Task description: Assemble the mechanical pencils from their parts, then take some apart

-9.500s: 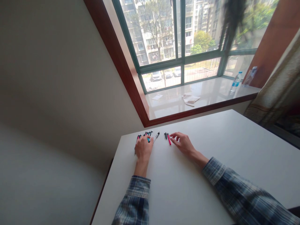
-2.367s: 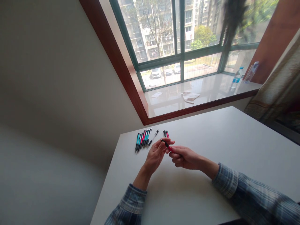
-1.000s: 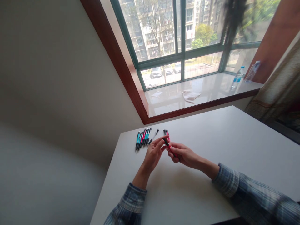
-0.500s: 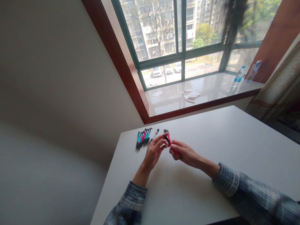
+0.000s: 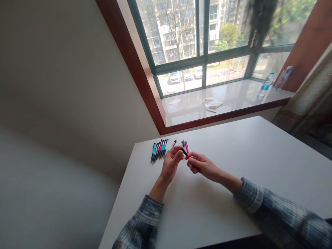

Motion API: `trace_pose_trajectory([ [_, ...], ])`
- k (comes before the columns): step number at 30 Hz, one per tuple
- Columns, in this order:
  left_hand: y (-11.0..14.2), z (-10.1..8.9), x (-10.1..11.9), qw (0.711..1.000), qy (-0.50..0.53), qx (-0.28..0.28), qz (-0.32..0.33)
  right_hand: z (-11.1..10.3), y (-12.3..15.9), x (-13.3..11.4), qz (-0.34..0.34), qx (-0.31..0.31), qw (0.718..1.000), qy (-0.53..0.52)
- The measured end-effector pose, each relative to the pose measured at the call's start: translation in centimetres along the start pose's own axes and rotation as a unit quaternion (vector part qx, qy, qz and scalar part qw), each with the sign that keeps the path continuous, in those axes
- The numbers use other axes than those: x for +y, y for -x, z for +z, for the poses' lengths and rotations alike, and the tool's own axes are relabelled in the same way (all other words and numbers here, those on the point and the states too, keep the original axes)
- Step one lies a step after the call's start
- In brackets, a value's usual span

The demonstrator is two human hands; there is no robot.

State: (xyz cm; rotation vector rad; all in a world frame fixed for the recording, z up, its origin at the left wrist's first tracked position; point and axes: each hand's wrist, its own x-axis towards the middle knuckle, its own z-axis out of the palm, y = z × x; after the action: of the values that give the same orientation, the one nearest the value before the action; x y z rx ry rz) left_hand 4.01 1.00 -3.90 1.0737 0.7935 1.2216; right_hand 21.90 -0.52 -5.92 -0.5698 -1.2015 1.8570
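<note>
A pen with a black grip and a pink barrel [image 5: 184,152] is held above the table between my two hands. My right hand [image 5: 202,163] is closed around its pink part, and the dark far end shows below the fingers. My left hand [image 5: 171,162] has its thumb and fingers curled at the black end, apparently pinching it; the contact is partly hidden. Beyond my left hand lies a row of blue, pink and white pens [image 5: 159,150] with black grips. A single white-and-black pen [image 5: 174,142] lies behind my left fingers, partly covered.
The white table [image 5: 233,148] carries a pink pen [image 5: 186,146] and a short black piece [image 5: 183,143] just past my hands. On the window sill [image 5: 186,116] are a crumpled white cloth [image 5: 212,104], a paper [image 5: 175,102] and a water bottle [image 5: 266,84]. A wall stands on the left.
My left fingers have drawn in and curled closer about the black end of the pen. The right hand keeps its hold, and the view has shifted slightly.
</note>
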Motion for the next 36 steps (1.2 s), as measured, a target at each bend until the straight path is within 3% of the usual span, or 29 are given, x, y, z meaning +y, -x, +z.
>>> trace_pose_trajectory([
  [3, 0.1, 0.1, 0.1, 0.999, 0.003, -0.035, -0.03, 0.3, 0.2, -0.1, 0.038, -0.007, 0.996, -0.075],
  [6, 0.1, 0.1, 0.1, 0.999, -0.002, -0.022, -0.028, 0.4, 0.3, 0.1, 0.052, -0.012, 0.995, -0.084],
  [11, 0.0, 0.2, 0.3, 0.999, -0.01, 0.037, 0.003, -0.1, 0.0, 0.0, -0.001, -0.015, 1.0, 0.019],
  [17, 0.0, 0.3, 0.4, 0.998, -0.019, 0.057, 0.013, -0.1, -0.2, -0.1, -0.026, 0.008, 0.993, 0.116],
  [21, 0.0, 0.3, 0.6, 0.999, -0.014, 0.032, 0.008, 0.0, -0.1, 0.2, -0.029, 0.019, 0.994, 0.108],
  [27, 0.2, 0.3, 1.1, 0.998, 0.022, -0.023, -0.055, 0.2, 0.1, 0.3, -0.001, 0.007, 1.0, 0.013],
  [36, -0.5, -0.9, 1.3, 0.993, 0.067, 0.095, 0.013, 0.1, -0.2, 0.3, 0.004, 0.004, 0.996, 0.084],
])
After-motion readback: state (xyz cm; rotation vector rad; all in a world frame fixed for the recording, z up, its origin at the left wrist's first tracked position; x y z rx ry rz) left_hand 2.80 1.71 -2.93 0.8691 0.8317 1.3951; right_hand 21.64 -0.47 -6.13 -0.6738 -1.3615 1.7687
